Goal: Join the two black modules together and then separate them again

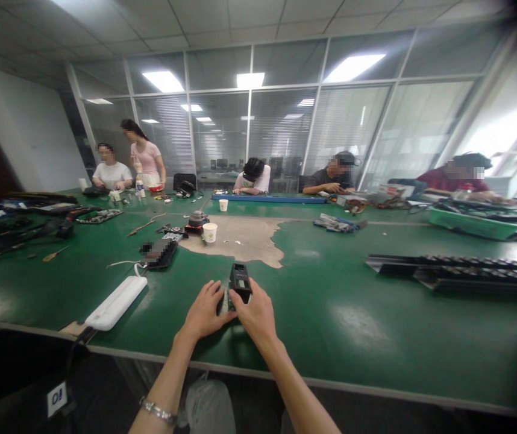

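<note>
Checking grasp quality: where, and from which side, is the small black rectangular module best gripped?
Grip the small black rectangular module by its long sides at the near end, from the person's edge of the green table. Its long axis points away, so its narrow width probably suits fingers; left hand and right hand flank it.

Office workshop: glass partitions, green worktable, scattered tools.

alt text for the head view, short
The right hand grips a small black device on a green table, the left hand at its base. A white box and paper cup sit nearby; people work opposite.
</note>
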### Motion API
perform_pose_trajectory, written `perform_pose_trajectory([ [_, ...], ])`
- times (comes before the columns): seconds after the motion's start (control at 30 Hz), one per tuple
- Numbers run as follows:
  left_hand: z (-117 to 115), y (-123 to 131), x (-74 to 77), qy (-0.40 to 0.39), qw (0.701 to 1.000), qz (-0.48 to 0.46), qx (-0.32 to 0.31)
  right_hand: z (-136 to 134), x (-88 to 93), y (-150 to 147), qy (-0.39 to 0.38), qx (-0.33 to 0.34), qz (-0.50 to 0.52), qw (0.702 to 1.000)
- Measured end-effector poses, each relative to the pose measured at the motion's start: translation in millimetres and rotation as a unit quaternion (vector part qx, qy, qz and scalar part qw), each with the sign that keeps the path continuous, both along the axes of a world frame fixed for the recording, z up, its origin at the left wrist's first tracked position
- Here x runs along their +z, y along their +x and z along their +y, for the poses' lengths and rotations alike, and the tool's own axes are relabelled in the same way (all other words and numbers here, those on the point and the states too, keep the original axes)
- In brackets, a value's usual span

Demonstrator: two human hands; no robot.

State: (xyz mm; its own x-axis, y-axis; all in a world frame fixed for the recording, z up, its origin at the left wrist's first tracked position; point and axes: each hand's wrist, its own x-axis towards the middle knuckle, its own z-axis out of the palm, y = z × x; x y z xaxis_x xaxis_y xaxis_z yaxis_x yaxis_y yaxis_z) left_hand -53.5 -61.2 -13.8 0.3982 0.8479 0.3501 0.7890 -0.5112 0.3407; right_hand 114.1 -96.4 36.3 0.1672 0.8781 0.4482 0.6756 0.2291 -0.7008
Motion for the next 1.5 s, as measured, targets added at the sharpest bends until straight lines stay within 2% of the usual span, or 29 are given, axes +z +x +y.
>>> perform_pose_trajectory([
  [0.4, 3, -3, -5.2, -0.003, 1.0, -0.007, -0.004, 4, -5.9, -14, -0.046, -0.016, -0.072, 0.996],
  [0.6, 5, -3, -7.4, 0.008, 1.0, 0.0, -0.011, 1, -28.0, -13, -0.061, -0.02, -0.074, 0.995],
  [0.77, 4, -3, -7.5, 0.019, 1.0, 0.005, -0.013, 5, -50.7, -5, -0.024, 0.006, -0.076, 0.997],
  [0.87, 3, -2, -6.4, 0.025, 1.0, 0.01, -0.012, 4, -56.0, -2, -0.018, 0.006, -0.074, 0.997],
  [1.1, 0, 0, -3.3, 0.028, 0.999, 0.025, -0.01, -4, -43.2, -1, 0.006, 0.053, -0.059, 0.997],
  [1.3, 0, -1, -0.7, 0.014, 1.0, 0.019, -0.01, 0, -34.7, -5, 0.052, 0.068, -0.004, 0.996],
  [1.5, 1, -1, -0.4, -0.011, 1.0, 0.016, 0.005, 9, -27.3, 17, 0.084, 0.031, 0.027, 0.996],
])
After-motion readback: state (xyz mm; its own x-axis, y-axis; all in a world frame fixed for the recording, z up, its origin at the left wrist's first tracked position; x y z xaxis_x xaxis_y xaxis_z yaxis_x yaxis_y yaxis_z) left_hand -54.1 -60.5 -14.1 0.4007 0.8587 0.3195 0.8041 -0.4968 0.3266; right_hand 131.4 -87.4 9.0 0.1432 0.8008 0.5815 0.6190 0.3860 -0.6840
